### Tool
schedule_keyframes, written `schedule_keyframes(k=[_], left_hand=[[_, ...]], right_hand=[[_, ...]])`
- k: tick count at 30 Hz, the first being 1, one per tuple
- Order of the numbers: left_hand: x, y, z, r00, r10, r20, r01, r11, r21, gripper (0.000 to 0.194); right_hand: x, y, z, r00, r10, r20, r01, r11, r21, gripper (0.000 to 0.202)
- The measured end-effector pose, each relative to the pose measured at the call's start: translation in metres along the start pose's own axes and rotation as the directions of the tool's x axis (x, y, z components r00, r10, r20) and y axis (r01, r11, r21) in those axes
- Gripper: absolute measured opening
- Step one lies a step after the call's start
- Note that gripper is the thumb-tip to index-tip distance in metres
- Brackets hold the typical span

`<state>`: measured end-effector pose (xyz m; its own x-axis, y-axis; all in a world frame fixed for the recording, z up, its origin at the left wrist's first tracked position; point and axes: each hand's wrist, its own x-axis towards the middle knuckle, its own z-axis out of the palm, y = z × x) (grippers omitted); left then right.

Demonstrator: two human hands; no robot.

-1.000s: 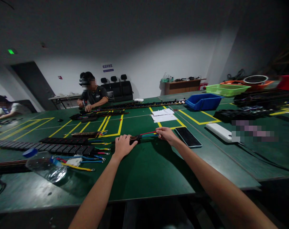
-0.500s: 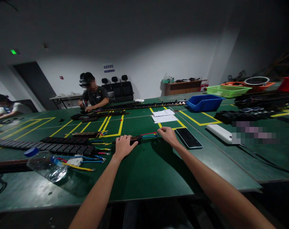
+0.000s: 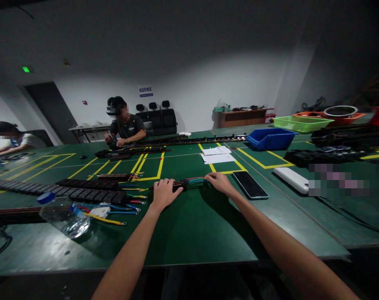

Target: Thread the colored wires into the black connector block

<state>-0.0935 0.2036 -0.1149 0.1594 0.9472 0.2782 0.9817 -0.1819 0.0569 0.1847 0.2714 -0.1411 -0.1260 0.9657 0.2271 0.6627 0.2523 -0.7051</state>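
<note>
My left hand (image 3: 164, 193) is closed over a dark cable bundle (image 3: 180, 184) lying on the green table, with the thumb stretched along its near side. Red, green and blue wires (image 3: 194, 180) run out of the bundle to the right. Their ends meet my right hand (image 3: 219, 183), whose fingers are pinched around them; the tips themselves are partly hidden. Left of my left hand lie black segmented cable chains (image 3: 92, 193) with coloured wires ending in ring terminals. A phone (image 3: 250, 185) rests just right of my right hand.
A tilted plastic water bottle (image 3: 64, 216) stands near the table's left front. White papers (image 3: 218, 155), a blue bin (image 3: 270, 139), a light green tray (image 3: 302, 123) and a white device (image 3: 291, 180) with a cable sit ahead and right. Across the table a co-worker (image 3: 126, 125) handles a tool.
My right hand has moved slightly left onto the wire ends and now pinches them. My left hand remains on the bundle. The whole view has shifted a little.
</note>
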Motion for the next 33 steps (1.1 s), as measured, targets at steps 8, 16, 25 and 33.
schedule_keyframes(k=[8,16,25,33], left_hand=[[-0.001,0.000,0.001,1.000,0.008,-0.010,-0.008,1.000,-0.021,0.063],[-0.001,-0.001,0.004,1.000,0.003,-0.008,-0.003,1.000,-0.029,0.065],[0.002,-0.001,0.008,1.000,-0.003,-0.013,0.003,1.000,-0.016,0.066],[0.001,-0.001,0.006,1.000,-0.006,-0.011,0.006,1.000,-0.011,0.063]], right_hand=[[-0.002,-0.004,-0.004,0.992,-0.015,-0.129,0.022,0.998,0.054,0.032],[-0.012,-0.021,-0.006,0.957,-0.170,-0.234,0.187,0.981,0.054,0.036],[-0.017,-0.020,0.001,0.987,-0.161,-0.024,0.145,0.936,-0.321,0.036],[-0.018,-0.024,-0.004,0.991,-0.134,0.004,0.128,0.933,-0.336,0.033]])
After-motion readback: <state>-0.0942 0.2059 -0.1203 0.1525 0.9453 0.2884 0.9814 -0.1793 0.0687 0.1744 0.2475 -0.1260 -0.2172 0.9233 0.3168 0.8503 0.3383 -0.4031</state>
